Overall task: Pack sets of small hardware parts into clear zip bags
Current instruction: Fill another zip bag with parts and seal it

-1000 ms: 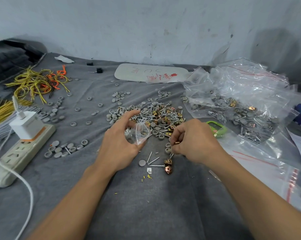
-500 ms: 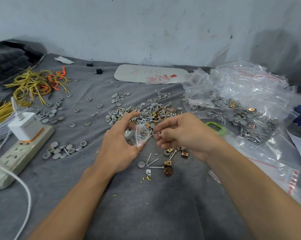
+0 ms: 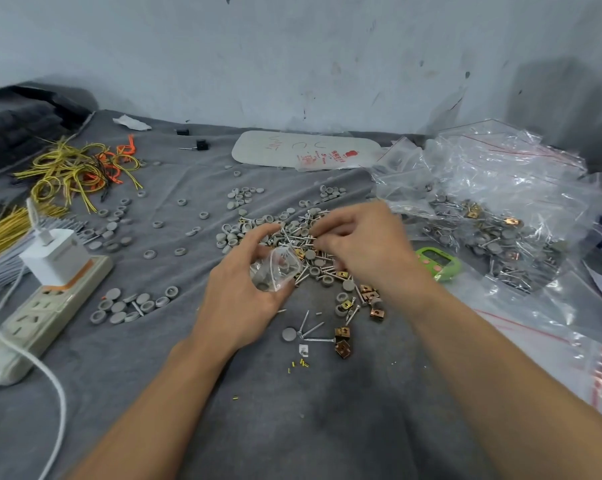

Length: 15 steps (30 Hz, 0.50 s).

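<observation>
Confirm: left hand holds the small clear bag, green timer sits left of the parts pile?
No. The head view shows the green timer right of the parts pile; the left hand does hold the small clear bag.

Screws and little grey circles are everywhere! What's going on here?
A person is packing small hardware parts into bags. Their left hand holds a small clear zip bag open, with a few grey caps already inside. Their right hand reaches into the pile of screws, grey caps and copper clips on the cloth. It is too blurred to tell whether it has picked anything up. Many filled bags lie heaped on the right.
</observation>
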Available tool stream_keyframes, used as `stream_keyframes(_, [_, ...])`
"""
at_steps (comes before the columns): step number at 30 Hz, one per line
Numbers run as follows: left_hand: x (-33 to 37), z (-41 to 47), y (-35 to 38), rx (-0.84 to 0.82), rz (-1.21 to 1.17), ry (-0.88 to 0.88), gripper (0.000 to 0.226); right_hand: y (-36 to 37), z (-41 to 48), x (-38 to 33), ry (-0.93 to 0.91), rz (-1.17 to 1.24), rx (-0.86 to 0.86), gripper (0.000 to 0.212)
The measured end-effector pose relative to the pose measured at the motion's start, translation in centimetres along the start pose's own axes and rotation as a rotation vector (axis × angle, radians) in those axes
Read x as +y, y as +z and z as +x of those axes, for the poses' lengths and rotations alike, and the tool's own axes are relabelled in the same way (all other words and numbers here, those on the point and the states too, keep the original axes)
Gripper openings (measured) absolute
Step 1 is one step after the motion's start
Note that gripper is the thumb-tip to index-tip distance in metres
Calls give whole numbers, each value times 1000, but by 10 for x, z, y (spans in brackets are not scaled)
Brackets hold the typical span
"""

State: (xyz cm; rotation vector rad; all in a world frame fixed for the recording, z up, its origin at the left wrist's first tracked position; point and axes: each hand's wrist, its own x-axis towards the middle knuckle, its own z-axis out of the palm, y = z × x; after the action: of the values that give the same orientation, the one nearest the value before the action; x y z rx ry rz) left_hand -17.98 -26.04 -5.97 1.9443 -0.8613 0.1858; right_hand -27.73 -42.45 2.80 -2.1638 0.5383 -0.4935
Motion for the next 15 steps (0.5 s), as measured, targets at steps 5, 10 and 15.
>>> stream_keyframes(5, [-3, -1, 0, -7, 11, -8, 73, -37, -10, 22, 47, -370, -165, 25])
stream_keyframes(10, [0, -1, 1, -5, 34, -12, 72, -21, -22, 37, 38, -533, -230, 10])
stream_keyframes(15, [7, -2, -1, -5, 8, -22, 70, 0, -22, 36, -5, -594, -259, 7])
